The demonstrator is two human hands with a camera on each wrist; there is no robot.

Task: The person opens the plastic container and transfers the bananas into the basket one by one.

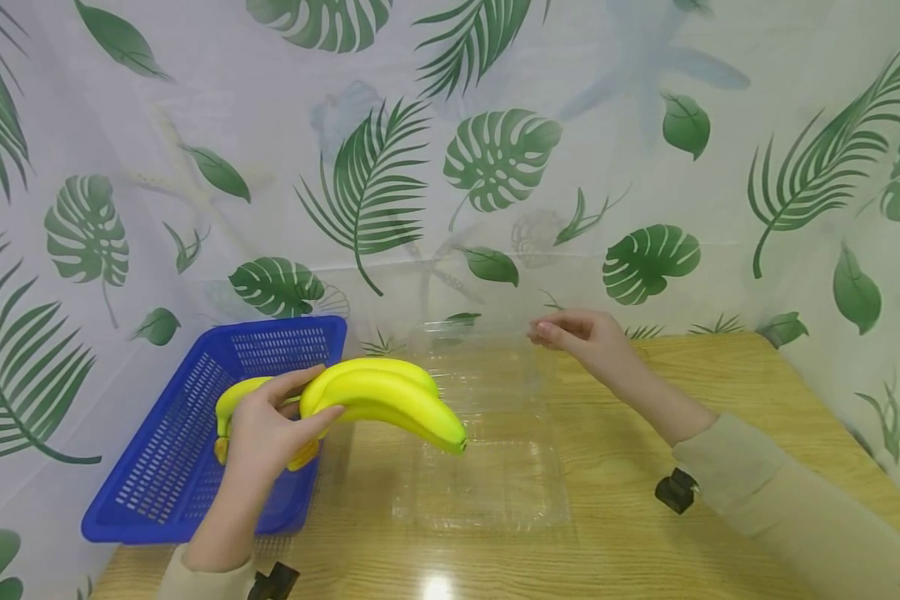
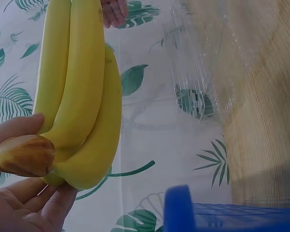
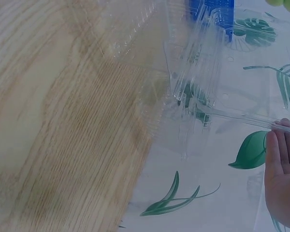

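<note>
My left hand (image 1: 258, 433) holds a bunch of bright yellow bananas (image 1: 390, 400), its thumb along the near side. In the left wrist view the brown stem end (image 2: 26, 155) lies between thumb and fingers. More yellow with brownish ends (image 1: 228, 408) shows beside the hand, over the basket, partly covered by it. A clear plastic clamshell box (image 1: 487, 492) stands on the table with its lid (image 1: 480, 367) raised at the back. At the lid's upper right corner, my right hand (image 1: 588, 333) pinches the edge between thumb and fingers. The bananas' tips overlap the box in the head view.
A blue perforated basket (image 1: 150, 442) is on the left of the wooden table (image 1: 630, 533), close beside the box. Behind the table hangs a white sheet printed with green leaves (image 1: 502, 158). Black wrist mounts (image 1: 677, 490) sit at both sleeves.
</note>
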